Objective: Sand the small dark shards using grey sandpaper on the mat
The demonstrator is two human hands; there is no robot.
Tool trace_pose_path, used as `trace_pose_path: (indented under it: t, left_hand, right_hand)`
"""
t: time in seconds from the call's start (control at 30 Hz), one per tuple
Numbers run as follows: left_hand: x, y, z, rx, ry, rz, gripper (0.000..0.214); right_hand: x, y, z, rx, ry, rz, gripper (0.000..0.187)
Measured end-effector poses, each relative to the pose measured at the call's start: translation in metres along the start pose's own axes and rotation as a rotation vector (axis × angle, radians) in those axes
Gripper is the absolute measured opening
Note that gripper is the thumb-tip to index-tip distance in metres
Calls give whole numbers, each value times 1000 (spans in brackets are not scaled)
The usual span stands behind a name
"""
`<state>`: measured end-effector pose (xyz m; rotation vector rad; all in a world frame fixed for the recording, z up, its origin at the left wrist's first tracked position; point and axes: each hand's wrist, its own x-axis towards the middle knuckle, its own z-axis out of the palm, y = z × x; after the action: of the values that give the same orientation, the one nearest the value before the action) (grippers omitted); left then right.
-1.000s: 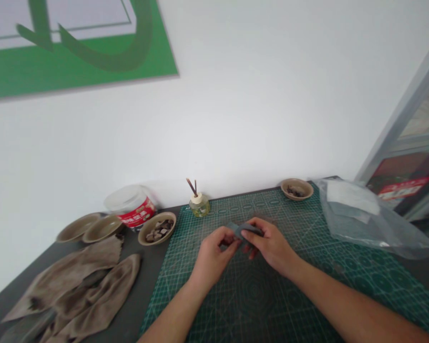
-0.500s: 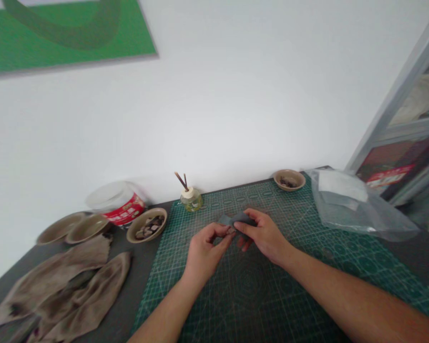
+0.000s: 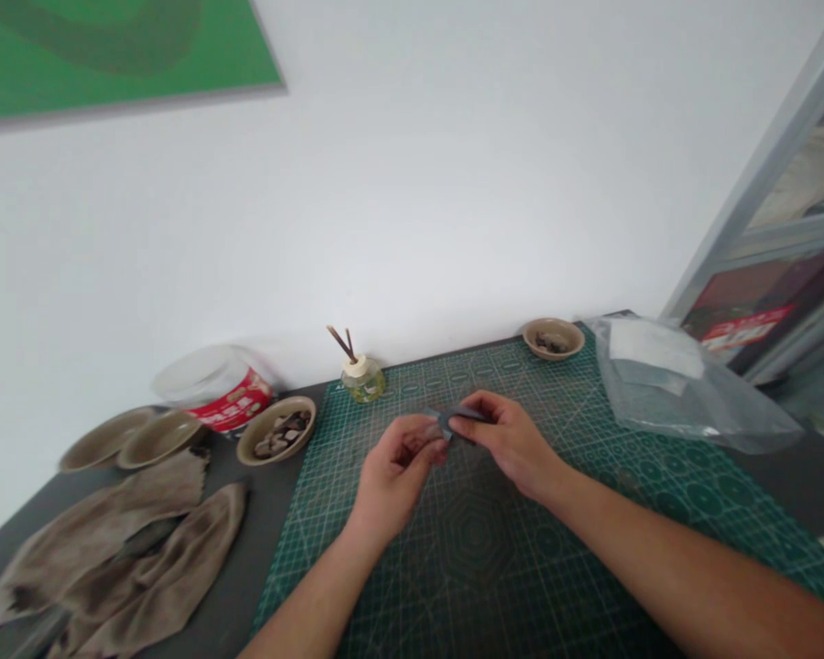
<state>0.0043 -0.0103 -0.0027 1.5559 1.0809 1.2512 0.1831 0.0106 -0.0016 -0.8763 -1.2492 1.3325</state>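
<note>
Over the green cutting mat [image 3: 357, 513], my two hands meet near the middle of the view. My right hand [image 3: 512, 439] pinches a thin, dark grey sheet [image 3: 446, 420], bent and resembling sandpaper, between thumb and fingers. My left hand [image 3: 398, 467] is closed at the sheet's left end, thumb and fingertips together. Whatever small thing lies between those fingertips is too small and blurred to name.
Bowls with dark and pale pieces stand at left [image 3: 278, 430] and back right [image 3: 553, 340]. Around them are two stacked bowls [image 3: 161, 439], a red-labelled tub [image 3: 230, 403], a reed diffuser [image 3: 363, 380], a brown cloth [image 3: 178, 586] and a clear plastic bag [image 3: 700, 403].
The grey sheet has turned and now shows more edge-on. My left fingers have curled slightly back around its left end. The camera view has shifted a little.
</note>
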Motion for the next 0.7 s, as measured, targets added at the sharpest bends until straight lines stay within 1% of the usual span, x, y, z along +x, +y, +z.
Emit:
trace_pose_path:
  t: [0.07,0.1,0.17,0.23,0.3,0.37,0.47,0.7]
  left_hand:
    - [2,3,1,-41,-16,-34,18]
    - [3,4,1,-64,-19,-52,19]
    - [5,4,1,-117,-16,-89,24]
    - [6,3,0,-129,-19,-123,27]
    - [6,0,-2,-54,-39,-131,20]
    - [4,-2,-3,79,-63,-95,12]
    - [1,-4,-5,216,-72,-34,14]
    - [-2,0,-3,193,-48,-85,16]
  right_hand:
    - [0,-1,-1,-66,30,-57,14]
    - [0,-2,-2,-72,37,-60,14]
    - [-1,-2,-2,-37,45,-49,14]
    - [-2,-3,-1,11,26,-42,14]
    - [-3,-4,1,44,-24,-40,15]
    - [-5,-5,3,64,-78,-18,18]
    - [-6,-6,5,47,-112,26,24]
    - [-4,-5,1,-10,-104,27,26]
